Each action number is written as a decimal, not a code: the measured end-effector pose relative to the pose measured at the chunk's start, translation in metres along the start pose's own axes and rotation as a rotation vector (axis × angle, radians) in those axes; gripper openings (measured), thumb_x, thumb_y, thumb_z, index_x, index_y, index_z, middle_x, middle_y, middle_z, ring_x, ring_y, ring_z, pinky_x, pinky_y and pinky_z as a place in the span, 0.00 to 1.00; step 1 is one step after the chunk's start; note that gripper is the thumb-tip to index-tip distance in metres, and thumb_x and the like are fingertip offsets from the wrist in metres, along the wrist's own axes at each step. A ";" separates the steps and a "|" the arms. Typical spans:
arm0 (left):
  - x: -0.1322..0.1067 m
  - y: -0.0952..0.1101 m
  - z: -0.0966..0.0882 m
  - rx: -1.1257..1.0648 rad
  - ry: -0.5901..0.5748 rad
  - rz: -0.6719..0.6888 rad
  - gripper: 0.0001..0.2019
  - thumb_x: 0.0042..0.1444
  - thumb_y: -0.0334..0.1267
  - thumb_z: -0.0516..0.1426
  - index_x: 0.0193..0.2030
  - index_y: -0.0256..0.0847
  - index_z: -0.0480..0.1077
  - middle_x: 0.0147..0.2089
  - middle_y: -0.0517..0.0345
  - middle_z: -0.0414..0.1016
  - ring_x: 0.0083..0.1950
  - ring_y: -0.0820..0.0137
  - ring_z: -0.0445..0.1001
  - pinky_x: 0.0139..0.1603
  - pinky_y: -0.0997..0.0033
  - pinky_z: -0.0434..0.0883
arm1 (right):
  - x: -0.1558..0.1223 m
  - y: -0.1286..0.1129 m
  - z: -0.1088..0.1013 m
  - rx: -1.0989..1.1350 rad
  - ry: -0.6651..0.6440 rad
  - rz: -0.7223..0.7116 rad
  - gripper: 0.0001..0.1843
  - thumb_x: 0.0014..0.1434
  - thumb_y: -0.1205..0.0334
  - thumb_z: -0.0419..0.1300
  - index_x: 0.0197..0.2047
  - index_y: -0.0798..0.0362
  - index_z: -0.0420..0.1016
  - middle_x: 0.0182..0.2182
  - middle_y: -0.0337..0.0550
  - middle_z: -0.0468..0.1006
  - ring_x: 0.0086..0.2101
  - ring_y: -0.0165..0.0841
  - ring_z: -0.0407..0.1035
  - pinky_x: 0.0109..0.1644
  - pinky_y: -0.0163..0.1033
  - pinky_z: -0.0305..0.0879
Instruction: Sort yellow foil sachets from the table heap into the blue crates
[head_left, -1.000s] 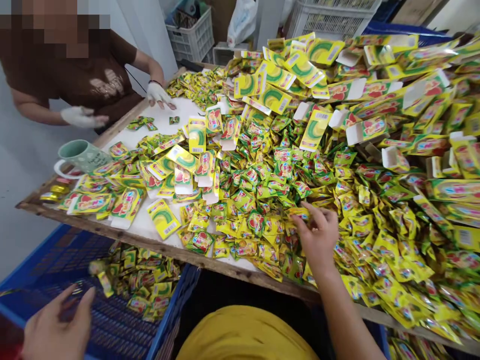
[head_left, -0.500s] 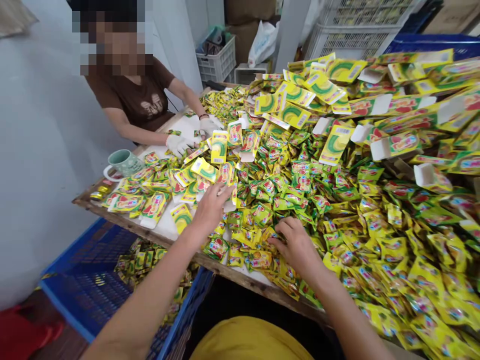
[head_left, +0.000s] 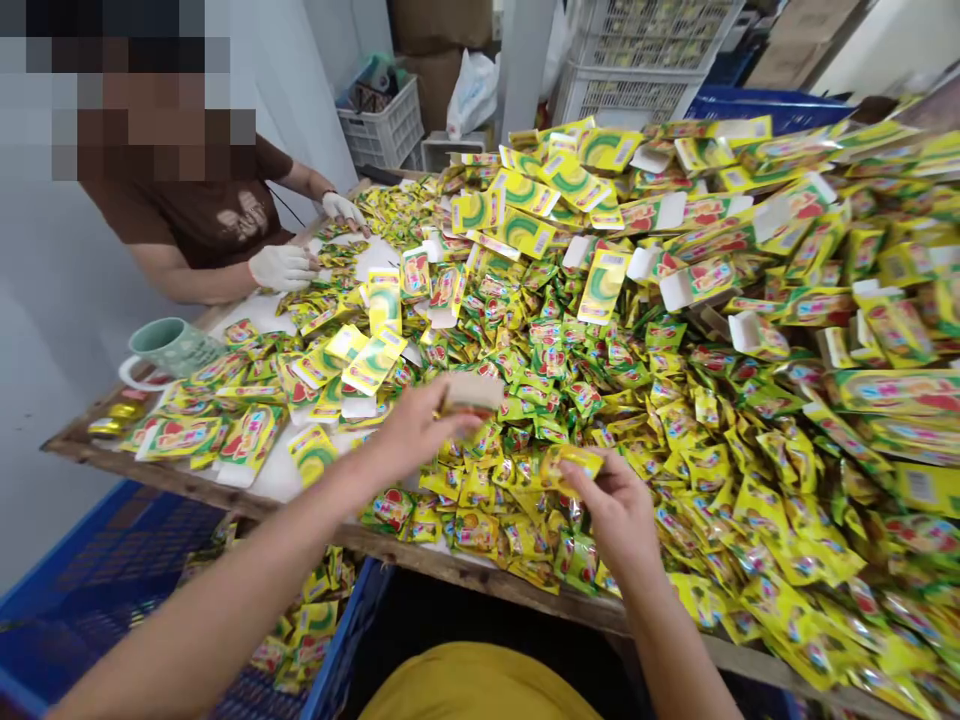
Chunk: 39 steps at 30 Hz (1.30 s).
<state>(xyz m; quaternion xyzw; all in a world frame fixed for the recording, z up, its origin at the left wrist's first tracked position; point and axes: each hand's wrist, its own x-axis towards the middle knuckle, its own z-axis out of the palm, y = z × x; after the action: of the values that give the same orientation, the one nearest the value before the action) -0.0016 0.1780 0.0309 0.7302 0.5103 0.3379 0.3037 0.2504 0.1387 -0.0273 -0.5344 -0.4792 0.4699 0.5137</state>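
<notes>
My left hand (head_left: pixel 416 425) is closed round a small carton (head_left: pixel 474 392), whose plain greyish inside faces up toward me; it is slightly blurred. To the right, my right hand (head_left: pixel 619 505) pinches a yellow candy packet (head_left: pixel 571 467) between thumb and fingers, just above the heap. Under and around both hands lies a deep pile of small green and yellow packets (head_left: pixel 555 340) with fruit pictures. Several yellow cartons (head_left: pixel 375 360) lie left of my left hand, some with white flaps showing.
Across the table, a person in white gloves (head_left: pixel 283 268) handles packets. A green mug (head_left: pixel 176 347) stands near the left corner of the wooden table edge (head_left: pixel 225 495). Below is a blue crate (head_left: pixel 75 560) with packets inside. Many open cartons (head_left: pixel 697 283) are heaped at the right.
My left hand has lifted a carton off the table and tilted it. My right hand has picked up a yellow packet from the pile. The other person's hands have moved apart. The view has shifted right.
</notes>
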 end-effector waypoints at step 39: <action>-0.098 0.008 0.110 -0.735 0.063 -0.354 0.15 0.51 0.42 0.63 0.42 0.37 0.70 0.39 0.59 0.71 0.42 0.68 0.67 0.44 0.73 0.65 | -0.008 -0.042 0.029 -0.810 -0.620 -0.696 0.07 0.61 0.66 0.59 0.32 0.53 0.77 0.41 0.48 0.74 0.46 0.42 0.62 0.49 0.51 0.62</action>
<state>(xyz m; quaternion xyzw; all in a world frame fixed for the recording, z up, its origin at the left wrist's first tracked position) 0.0664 0.0715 -0.0458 0.4635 0.4824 0.4622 0.5821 0.2196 0.1343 0.0139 -0.3379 -0.8930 0.1887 0.2299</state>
